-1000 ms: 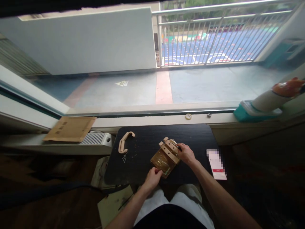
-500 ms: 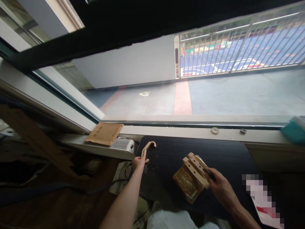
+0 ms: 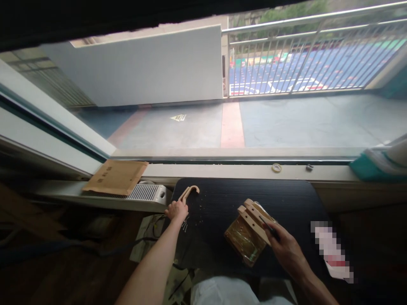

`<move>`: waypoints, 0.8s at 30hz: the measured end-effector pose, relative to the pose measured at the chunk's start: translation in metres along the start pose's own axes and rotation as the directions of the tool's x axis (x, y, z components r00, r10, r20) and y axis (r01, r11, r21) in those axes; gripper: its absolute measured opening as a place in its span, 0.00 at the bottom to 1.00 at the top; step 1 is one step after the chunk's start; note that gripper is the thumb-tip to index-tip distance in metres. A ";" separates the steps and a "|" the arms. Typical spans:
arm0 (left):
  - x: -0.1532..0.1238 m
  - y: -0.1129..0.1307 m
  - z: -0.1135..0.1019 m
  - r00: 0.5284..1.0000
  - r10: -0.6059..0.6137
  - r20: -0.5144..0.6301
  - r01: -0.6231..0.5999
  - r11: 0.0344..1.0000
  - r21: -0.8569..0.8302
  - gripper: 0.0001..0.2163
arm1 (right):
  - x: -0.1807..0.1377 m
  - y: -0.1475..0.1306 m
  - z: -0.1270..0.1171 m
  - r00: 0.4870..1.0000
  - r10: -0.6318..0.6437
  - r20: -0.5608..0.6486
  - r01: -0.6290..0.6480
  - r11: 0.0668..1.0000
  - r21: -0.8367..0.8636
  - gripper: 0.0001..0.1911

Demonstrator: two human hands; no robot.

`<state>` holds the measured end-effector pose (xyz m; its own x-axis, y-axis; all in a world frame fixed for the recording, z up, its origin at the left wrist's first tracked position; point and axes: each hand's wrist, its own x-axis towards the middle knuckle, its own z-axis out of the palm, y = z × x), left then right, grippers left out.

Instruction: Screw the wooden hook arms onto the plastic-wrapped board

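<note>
My left hand reaches to the left end of a small black table and closes on a curved wooden handle piece. Several small dark nails lie just beside that hand. My right hand holds a thin dark tool against a wooden assembly, a brown glossy board with two pale wooden slats across it, lying on the table's right half.
A cardboard sheet rests on a white heater left of the table. A tape roll lies on the window sill behind. A white and red card sits at the right. Wood crumbs dot the tabletop.
My left hand left the brown board, reached out left and took hold of the curved wooden piece. My right hand stayed at the slats with the tool. The view swung left.
</note>
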<state>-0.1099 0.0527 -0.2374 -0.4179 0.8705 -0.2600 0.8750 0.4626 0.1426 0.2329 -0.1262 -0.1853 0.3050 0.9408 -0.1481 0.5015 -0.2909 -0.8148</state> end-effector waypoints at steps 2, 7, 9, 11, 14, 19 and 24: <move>-0.003 0.005 0.001 1.000 0.007 0.012 -0.008 1.000 0.018 0.13 | 0.000 -0.006 0.000 1.000 -0.020 -0.021 0.020 1.000 0.015 0.16; 0.002 0.028 -0.016 1.000 -0.004 0.020 0.004 1.000 0.002 0.13 | -0.001 -0.020 -0.003 0.998 -0.032 -0.050 0.035 0.997 0.069 0.15; -0.003 0.045 -0.027 0.999 0.032 -0.035 -0.037 0.989 -0.142 0.13 | -0.002 -0.024 -0.006 0.998 -0.041 -0.057 0.045 0.996 0.073 0.14; -0.019 0.063 -0.037 0.994 0.099 -0.042 -0.107 0.906 -0.410 0.11 | -0.004 -0.026 -0.011 0.998 -0.041 -0.042 0.045 0.994 0.101 0.14; -0.065 0.088 -0.042 0.974 0.204 0.097 -0.063 0.658 -0.750 0.09 | -0.004 -0.025 -0.021 0.999 0.004 -0.031 0.002 0.983 0.183 0.13; -0.149 0.105 -0.030 0.887 0.298 0.352 0.158 0.521 -0.839 0.15 | -0.004 -0.016 -0.036 0.979 0.202 -0.031 -0.177 0.912 0.370 0.17; -0.189 0.113 -0.014 0.775 0.357 0.522 0.343 0.456 -0.821 0.13 | -0.009 -0.020 -0.031 0.959 0.280 0.034 -0.257 0.817 0.516 0.19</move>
<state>0.0644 -0.0578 -0.1588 0.1161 0.7518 -0.6491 0.0544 0.6477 0.7600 0.2454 -0.1342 -0.1506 0.4053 0.8270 -0.3896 -0.0861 -0.3898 -0.9169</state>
